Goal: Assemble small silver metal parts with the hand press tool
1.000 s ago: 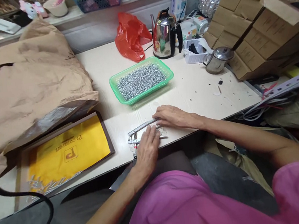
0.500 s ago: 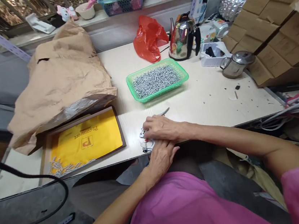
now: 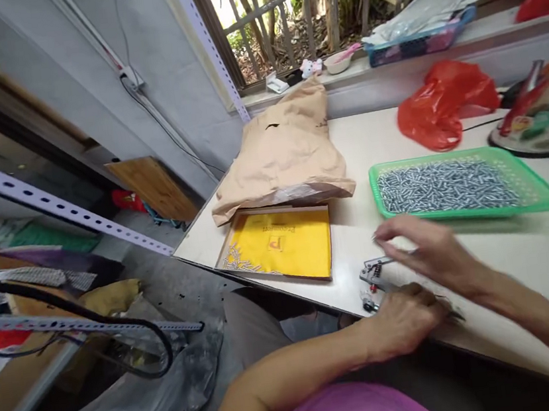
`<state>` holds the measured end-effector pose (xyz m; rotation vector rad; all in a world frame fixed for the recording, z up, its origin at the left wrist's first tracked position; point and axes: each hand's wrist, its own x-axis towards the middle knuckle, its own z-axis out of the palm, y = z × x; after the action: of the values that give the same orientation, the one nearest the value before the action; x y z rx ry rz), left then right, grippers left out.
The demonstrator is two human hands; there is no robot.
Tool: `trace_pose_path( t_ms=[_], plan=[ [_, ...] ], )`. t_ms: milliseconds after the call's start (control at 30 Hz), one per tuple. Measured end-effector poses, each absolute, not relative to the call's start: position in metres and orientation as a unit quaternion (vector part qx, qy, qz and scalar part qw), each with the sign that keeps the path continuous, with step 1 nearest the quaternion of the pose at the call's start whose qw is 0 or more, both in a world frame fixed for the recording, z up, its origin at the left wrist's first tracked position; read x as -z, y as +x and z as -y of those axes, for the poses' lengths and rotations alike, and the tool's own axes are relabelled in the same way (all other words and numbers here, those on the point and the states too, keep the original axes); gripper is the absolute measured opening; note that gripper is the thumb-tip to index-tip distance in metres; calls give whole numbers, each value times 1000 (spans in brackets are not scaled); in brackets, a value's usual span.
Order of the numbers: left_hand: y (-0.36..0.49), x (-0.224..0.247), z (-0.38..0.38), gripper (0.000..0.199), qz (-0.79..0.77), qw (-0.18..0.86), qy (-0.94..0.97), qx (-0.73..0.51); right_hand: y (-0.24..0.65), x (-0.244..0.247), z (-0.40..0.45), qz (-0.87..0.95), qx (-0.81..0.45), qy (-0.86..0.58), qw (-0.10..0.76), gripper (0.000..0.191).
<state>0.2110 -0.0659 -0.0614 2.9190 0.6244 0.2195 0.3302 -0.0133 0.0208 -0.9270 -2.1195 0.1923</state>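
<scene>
My left hand (image 3: 403, 320) is closed on a small metal hand tool (image 3: 376, 276) at the table's front edge; the tool's jaw end points left and its tail pokes out to the right. Above it, my right hand (image 3: 430, 250) has thumb and forefinger pinched together, with a tiny shiny piece at the tips. A green plastic basket (image 3: 543, 189) full of small metal pins (image 3: 447, 185) stands behind my right hand. To the left, a shallow box with a yellow lining (image 3: 299, 246) holds several loose pins (image 3: 241, 259) in its left corner.
Behind the yellow-lined box lies a brown paper bag (image 3: 283, 154). A red plastic bag (image 3: 446, 101) and a metal kettle (image 3: 538, 113) stand at the back right. The window sill (image 3: 358, 75) holds a blue basket (image 3: 419, 44). A black cable (image 3: 124, 364) hangs at the left.
The view has swung left. My right hand has lifted away from my left hand and the tool, and now pinches something tiny. More of the tool shows.
</scene>
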Motion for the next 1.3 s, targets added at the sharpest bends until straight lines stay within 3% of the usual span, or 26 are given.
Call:
trace_pose_path(
  t_ms=[133, 267, 367, 467, 567, 767, 1000, 1300],
  plan=[
    [201, 40, 53, 20, -255, 51, 956, -136, 386, -56, -17, 731, 104, -532, 415, 14],
    [124, 14, 27, 20, -447, -9, 877, -177, 437, -41, -48, 751, 171, -574, 277, 44],
    [33, -4, -2, 26, -636, -69, 758, -125, 444, -23, -38, 766, 168, -568, 250, 59],
    [-45, -13, -25, 35, -747, -97, 658, 2, 429, -9, -4, 772, 125, -550, 293, 51],
    [-87, -11, -39, 37, -767, -87, 633, 54, 412, 11, 34, 785, 51, -536, 308, 40],
    [-102, 0, -61, 32, -760, -41, 643, 80, 411, 53, 81, 808, -48, -533, 247, 28],
    [-107, 0, -64, 29, -767, 25, 640, 26, 406, 54, 93, 811, -43, -521, 261, 24],
    [-96, 4, -59, 19, -761, 178, 607, -145, 369, 48, 96, 819, -136, -495, 255, 24]
  ],
)
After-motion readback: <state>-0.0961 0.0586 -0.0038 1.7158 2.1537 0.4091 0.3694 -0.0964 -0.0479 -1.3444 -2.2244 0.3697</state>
